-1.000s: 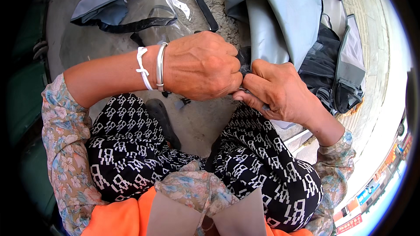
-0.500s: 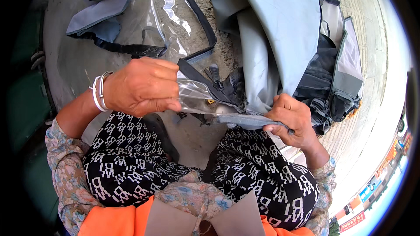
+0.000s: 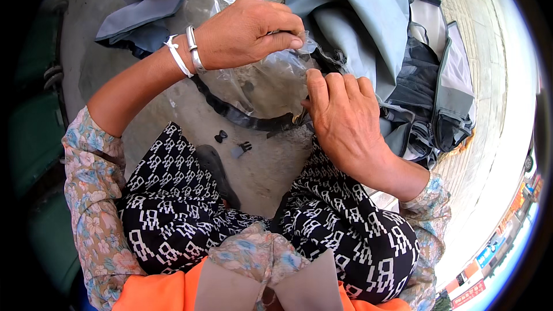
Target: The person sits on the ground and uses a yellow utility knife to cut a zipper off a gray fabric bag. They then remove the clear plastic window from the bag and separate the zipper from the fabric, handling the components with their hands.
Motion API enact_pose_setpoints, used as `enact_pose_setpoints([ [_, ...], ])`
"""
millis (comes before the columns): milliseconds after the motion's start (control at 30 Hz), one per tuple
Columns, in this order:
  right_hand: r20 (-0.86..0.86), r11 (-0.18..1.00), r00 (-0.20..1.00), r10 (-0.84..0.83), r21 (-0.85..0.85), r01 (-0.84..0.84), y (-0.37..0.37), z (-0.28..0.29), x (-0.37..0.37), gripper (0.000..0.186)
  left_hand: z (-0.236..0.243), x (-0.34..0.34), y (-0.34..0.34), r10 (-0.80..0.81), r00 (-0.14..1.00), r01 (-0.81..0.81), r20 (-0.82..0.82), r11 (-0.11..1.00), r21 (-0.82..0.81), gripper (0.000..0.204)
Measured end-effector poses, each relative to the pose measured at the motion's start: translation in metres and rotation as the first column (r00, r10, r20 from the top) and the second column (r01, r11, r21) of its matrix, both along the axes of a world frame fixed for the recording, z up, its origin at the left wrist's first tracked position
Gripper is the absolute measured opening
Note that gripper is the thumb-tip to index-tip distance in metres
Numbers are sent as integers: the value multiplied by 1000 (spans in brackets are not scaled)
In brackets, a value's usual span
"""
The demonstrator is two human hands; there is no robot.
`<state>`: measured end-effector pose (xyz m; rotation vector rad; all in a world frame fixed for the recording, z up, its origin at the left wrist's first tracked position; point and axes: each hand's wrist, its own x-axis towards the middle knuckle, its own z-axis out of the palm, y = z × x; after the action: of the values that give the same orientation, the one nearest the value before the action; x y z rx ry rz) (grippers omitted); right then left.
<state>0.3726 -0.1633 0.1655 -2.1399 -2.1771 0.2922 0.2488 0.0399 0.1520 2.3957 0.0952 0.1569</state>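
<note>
My left hand (image 3: 253,31) is closed, pinching a crumpled edge of a clear plastic sheet (image 3: 291,60) between thumb and fingers. Close below and to the right, my right hand (image 3: 345,115) has its fingers curled down beside the plastic; what they grip is mostly hidden. A small brownish piece (image 3: 300,116) shows near its thumb, where a black strip (image 3: 236,114) ends. Grey-blue coated fabric (image 3: 368,23) lies heaped just beyond my right hand.
Folded grey fabric (image 3: 147,8) lies at the far left. Black mesh (image 3: 417,78) and grey-edged panels are piled at the right. On the concrete between my knees are a grey buckle piece (image 3: 241,149) and a small black piece (image 3: 220,136). A dark shoe (image 3: 218,175) is beside them.
My left hand has moved up and right with the plastic. My right hand has shifted left and up, away from the grey fabric edge, and turned knuckles up. The small pieces on the ground are now exposed.
</note>
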Motion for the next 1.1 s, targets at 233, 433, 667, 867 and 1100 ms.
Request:
enact_pose_setpoints([
  [233,-331,913,914,235,397,-91,3,-24,22,22,11,-2,-72,45,998,-50,-43,993,-111,63],
  [433,-330,962,925,187,252,-105,-11,-18,29,28,18,2,-64,-79,966,130,-248,973,193,46],
  [667,-293,934,902,318,259,-245,-9,-4,56,30,32,-10,-39,-286,958,269,14,914,305,47],
  [867,-231,932,930,286,294,-213,-54,-30,106,28,10,-83,25,-170,977,155,-131,981,-113,41],
  [1100,-262,980,960,100,192,-49,-27,-44,105,32,-2,-47,40,0,979,-41,-203,979,-197,33],
])
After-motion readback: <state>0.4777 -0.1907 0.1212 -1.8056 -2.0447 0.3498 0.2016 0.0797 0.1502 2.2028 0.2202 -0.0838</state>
